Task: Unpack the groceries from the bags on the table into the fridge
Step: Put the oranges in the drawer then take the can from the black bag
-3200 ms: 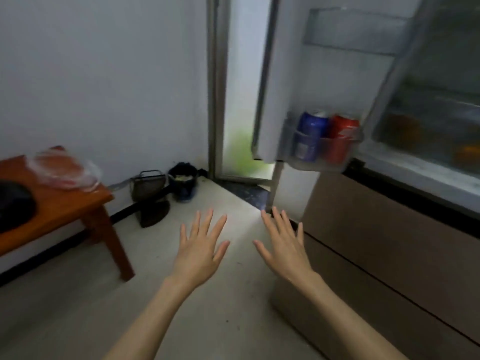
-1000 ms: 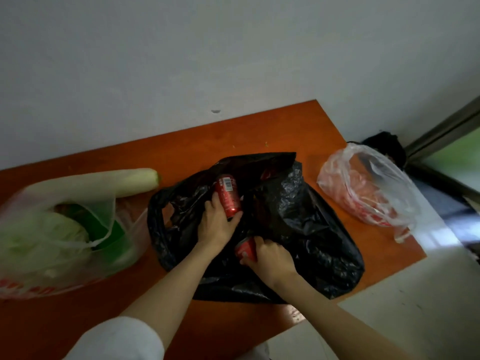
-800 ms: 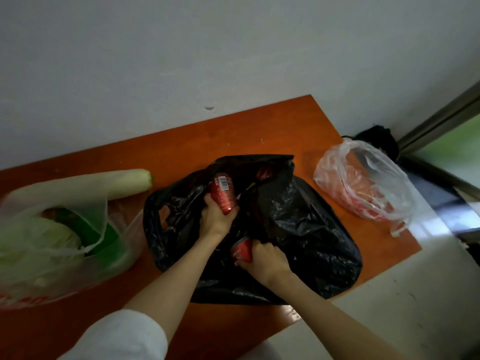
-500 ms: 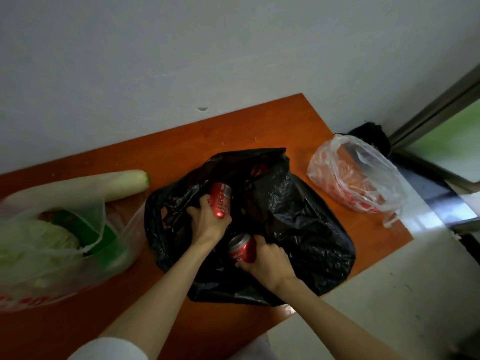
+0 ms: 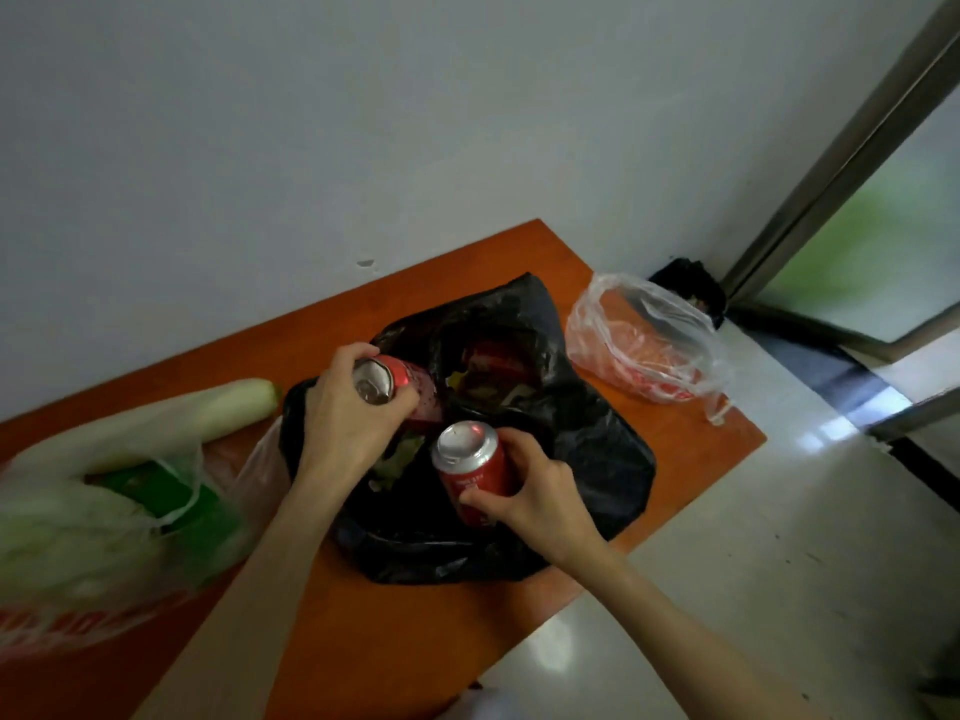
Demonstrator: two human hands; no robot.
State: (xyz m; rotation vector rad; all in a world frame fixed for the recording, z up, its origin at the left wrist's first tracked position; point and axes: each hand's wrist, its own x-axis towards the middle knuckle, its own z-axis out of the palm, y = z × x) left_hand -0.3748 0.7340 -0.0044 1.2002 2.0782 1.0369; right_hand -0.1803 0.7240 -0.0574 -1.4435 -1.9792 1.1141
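Left hand (image 5: pixel 348 407) grips red can (image 5: pixel 387 384), right hand (image 5: pixel 535 498) grips second can (image 5: pixel 470 467), both over black bag (image 5: pixel 582 433) on surface (image 5: pixel 405 631); risk: loose one-handed grip, can slips and dents

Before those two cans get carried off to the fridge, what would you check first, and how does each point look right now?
1. Left hand grips left red can: ok.
2. Right hand grips right red can: ok.
3. Both cans lifted clear of black bag: cannot tell for the left one.
4. Can tops sealed: cannot tell.
5. More groceries left in the black bag: ok, some show inside.
6. Fridge door open: cannot tell, out of view.
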